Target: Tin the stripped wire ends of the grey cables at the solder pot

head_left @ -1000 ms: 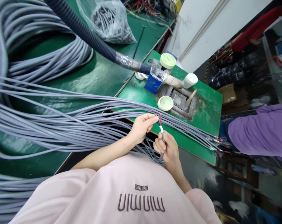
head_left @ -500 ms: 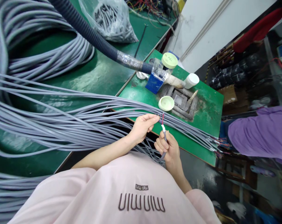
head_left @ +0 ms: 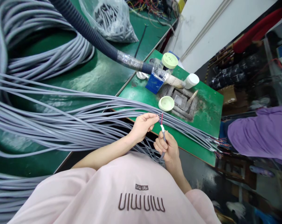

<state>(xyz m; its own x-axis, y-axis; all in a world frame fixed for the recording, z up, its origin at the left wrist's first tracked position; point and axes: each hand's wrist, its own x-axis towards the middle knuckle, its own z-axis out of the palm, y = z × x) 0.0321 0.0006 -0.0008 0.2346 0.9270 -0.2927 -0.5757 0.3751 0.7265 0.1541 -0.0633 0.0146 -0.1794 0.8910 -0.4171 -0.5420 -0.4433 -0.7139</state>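
My right hand (head_left: 167,146) is wrapped around a grey cable (head_left: 164,137) just below its stripped end. A white band (head_left: 162,127) sits where the jacket stops, and thin red and blue wires (head_left: 161,119) fan out above it. Thumb and forefinger of my left hand (head_left: 144,124) pinch at the tips of the wires on the left side. A long bundle of grey cables (head_left: 131,107) runs behind both hands across the bench, its stripped ends (head_left: 219,144) hanging over the right edge.
A pale green bowl (head_left: 166,103), a soot-stained square pot (head_left: 180,99) and a white jar (head_left: 191,81) stand beyond the cables. A dark corrugated hose (head_left: 91,34) crosses overhead. Another person's purple sleeve (head_left: 260,133) is at the right. A plastic bag (head_left: 112,21) lies at the back.
The cable end and my right hand have shifted very slightly to the left. My left hand keeps its pinch at the wire tips.
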